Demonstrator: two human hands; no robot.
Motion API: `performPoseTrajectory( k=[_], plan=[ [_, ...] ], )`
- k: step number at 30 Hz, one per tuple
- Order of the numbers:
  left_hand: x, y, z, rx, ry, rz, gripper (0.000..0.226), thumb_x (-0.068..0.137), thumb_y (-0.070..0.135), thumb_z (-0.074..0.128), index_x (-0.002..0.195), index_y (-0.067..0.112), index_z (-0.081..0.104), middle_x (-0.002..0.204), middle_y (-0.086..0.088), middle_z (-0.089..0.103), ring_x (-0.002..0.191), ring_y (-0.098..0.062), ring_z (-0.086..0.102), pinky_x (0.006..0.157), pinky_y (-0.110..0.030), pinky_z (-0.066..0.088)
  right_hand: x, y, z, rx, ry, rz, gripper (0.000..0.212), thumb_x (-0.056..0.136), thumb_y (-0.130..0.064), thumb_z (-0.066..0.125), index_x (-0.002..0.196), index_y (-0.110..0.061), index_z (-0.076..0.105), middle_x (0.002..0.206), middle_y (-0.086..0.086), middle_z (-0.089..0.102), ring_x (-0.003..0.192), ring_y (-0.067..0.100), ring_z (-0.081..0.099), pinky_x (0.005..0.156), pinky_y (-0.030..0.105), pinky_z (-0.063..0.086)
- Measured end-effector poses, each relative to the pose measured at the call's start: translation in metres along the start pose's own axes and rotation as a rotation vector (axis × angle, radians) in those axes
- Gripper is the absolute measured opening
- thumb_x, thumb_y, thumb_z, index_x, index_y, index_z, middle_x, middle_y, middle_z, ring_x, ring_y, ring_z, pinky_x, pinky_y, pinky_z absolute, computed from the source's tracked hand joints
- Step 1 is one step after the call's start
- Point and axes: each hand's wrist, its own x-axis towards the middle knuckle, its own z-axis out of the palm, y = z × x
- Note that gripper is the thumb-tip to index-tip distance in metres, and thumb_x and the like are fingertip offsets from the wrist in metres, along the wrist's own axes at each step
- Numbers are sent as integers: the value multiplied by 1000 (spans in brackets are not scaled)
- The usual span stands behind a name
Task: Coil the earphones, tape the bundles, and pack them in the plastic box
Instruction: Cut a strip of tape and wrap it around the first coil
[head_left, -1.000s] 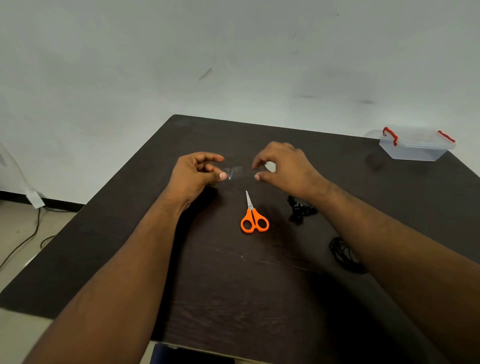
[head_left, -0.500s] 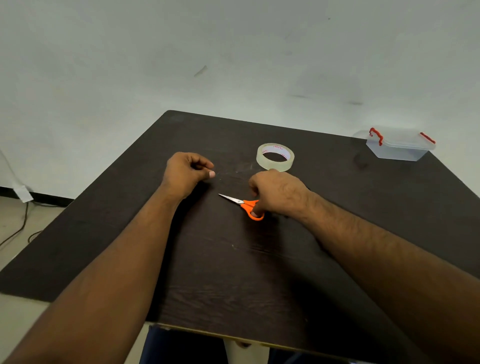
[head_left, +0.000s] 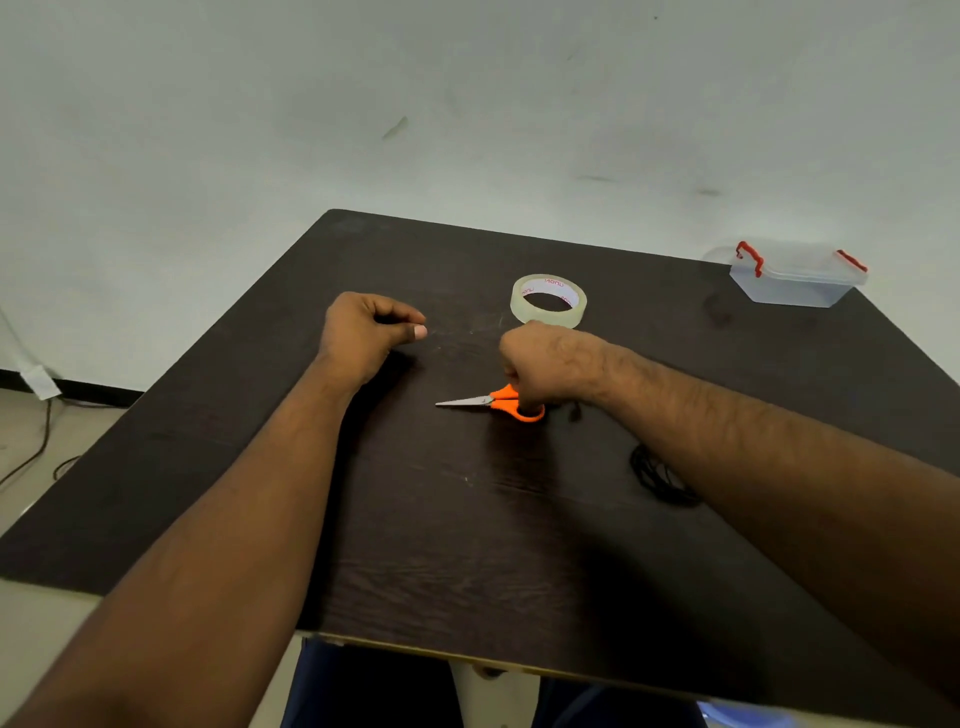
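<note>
**Meanwhile, at the dark table: scissors gripped, tape end pinched**

Right now the right hand (head_left: 540, 364) is curled down over the orange plastic handles of a small pair of steel-bladed scissors (head_left: 493, 402), fingers wrapped through or round the loops so that only the lower loop and part of the upper one show. The blades are closed and point left, lying low over the dark brown wood-grain table (head_left: 415, 545); whether they touch the surface cannot be told.

The left hand (head_left: 363, 332) sits to the left of the scissors, knuckles up, with thumb and forefinger pressed together in a pinch. A faint glint runs from that pinch towards the roll of clear adhesive tape (head_left: 549, 300), which suggests a strip of tape held at its end, though the strip itself is too transparent to make out with certainty. The roll lies flat on the table just beyond the right hand, its white core printed with red lettering.

A loose coil of thin black earphone cable (head_left: 657, 475) lies on the table beside the right forearm, partly hidden by it. A second small black piece (head_left: 574, 411) shows just right of the scissor handles, too little of it visible to identify.

The clear plastic box with red clip handles (head_left: 795, 275) stands at the far right corner of the table, lid on, well apart from both hands.
</note>
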Motion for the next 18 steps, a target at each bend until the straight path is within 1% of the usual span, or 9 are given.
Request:
performPoseTrajectory(
  k=[2,4,6,8,11,13,15,16,18],
  plan=[
    [0,0,0,-19,12,-1,13,72,6,81,83,12,76,82,0,73,78,-6,66,78,-18,49,3,2,-5,-86,35,-32,29,81,-9,64,61,-10,42,61,1,41,63,20,50,49,25,36],
    [1,-1,-1,-31,31,-6,13,72,8,82,82,15,76,82,0,73,78,-7,67,77,-18,50,9,7,-14,-164,70,-55,33,86,-16,61,62,-13,40,60,0,41,65,22,50,46,25,32],
    [1,-2,-1,-39,38,-12,14,72,9,81,79,19,75,81,2,73,77,-6,67,75,-18,50,14,14,-27,-202,102,-40,26,84,-13,61,64,-13,44,62,1,42,70,26,53,53,26,37],
    [2,-2,0,-35,41,-19,15,72,9,81,76,22,74,80,3,73,75,-6,67,75,-19,50,21,23,-40,-233,106,-19,28,82,-8,61,60,-13,45,60,1,42,68,29,51,58,29,40],
    [2,-2,1,-28,44,-32,16,73,9,81,74,23,73,77,4,72,70,-6,65,71,-18,50,27,27,-60,-347,2,-3,36,87,-6,59,58,-19,41,62,-6,41,65,21,46,48,18,39],
    [2,-2,1,-35,47,-34,16,73,9,81,73,23,73,75,4,71,68,-5,64,68,-16,49,32,27,-71,-439,11,39,24,80,-4,62,64,-16,49,65,-4,45,55,15,43,43,24,33],
    [3,-3,1,-36,49,-38,17,73,9,81,72,24,73,74,5,71,67,-4,63,68,-17,48,34,23,-79,-544,-2,53,5,79,-15,64,79,-14,60,71,-2,53,56,14,46,46,23,36],
    [3,-3,0,-36,50,-41,18,73,9,81,71,25,73,73,5,71,67,-4,63,68,-18,49,39,22,-80,-605,5,44,15,80,-27,65,89,-15,61,79,-2,56,61,16,50,50,24,38],
    [4,-4,1,-39,53,-48,19,73,9,81,71,25,73,72,6,71,65,-3,63,68,-18,48,36,21,-90,-724,32,16,43,77,-53,63,106,-23,52,100,-2,57,74,22,53,53,26,37]
  ],
)
